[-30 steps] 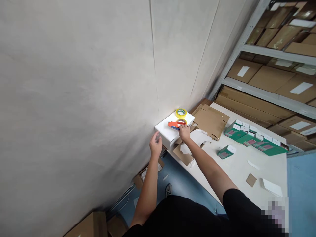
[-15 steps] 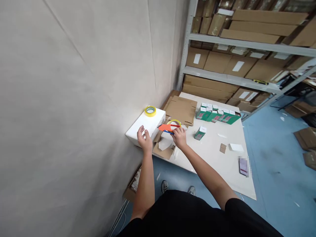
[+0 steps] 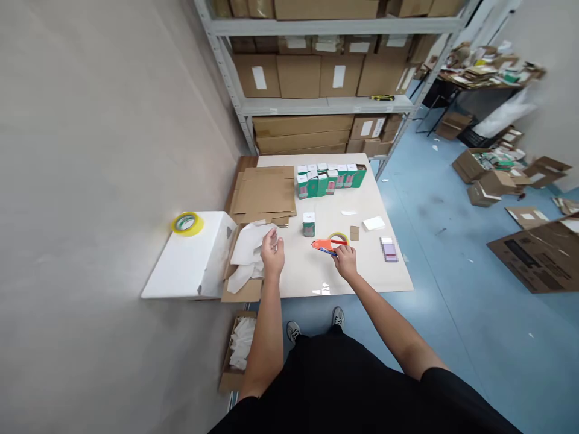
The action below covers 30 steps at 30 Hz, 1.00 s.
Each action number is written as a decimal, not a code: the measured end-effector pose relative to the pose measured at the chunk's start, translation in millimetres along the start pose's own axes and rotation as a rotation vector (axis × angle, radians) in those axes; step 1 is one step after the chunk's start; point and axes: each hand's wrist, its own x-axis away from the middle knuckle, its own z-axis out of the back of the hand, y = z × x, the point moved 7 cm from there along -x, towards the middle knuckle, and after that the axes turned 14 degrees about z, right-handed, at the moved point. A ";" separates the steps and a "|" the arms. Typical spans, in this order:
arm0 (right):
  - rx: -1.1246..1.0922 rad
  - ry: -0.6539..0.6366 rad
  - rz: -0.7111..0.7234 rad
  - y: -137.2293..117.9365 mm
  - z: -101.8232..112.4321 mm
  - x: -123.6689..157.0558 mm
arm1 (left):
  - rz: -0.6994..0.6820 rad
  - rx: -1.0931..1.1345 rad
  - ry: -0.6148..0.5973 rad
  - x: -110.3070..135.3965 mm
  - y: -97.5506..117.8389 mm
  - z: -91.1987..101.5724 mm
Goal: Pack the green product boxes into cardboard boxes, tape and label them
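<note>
My right hand (image 3: 346,261) is closed on an orange tape dispenser (image 3: 322,244) with red and blue parts, above the table's front half. A roll of clear yellowish tape (image 3: 338,236) shows just behind the dispenser's body, between it and the tabletop. My left hand (image 3: 272,254) holds nothing; its fingers are loosely curled and apart, in the air beside an open cardboard box (image 3: 248,293) with white paper (image 3: 251,244) in it. Between and beyond both hands a single green-and-white small box (image 3: 309,225) stands upright on the table.
Several green boxes (image 3: 322,184) stand in a row at the table's back. Flat cardboard (image 3: 265,190) lies left of them. Another tape roll (image 3: 187,223) rests on a white box (image 3: 181,265). A phone (image 3: 389,249) lies at right. Loaded shelving (image 3: 325,107) stands behind.
My view has swung to the right. The right hand has carried the tape dispenser away from the white box, over the table. The left hand is now beside the white paper, still empty.
</note>
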 end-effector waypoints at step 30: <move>-0.191 -0.070 -0.552 193.1 2.1 100.3 | 0.030 -0.167 -0.198 42.3 27.8 -155.4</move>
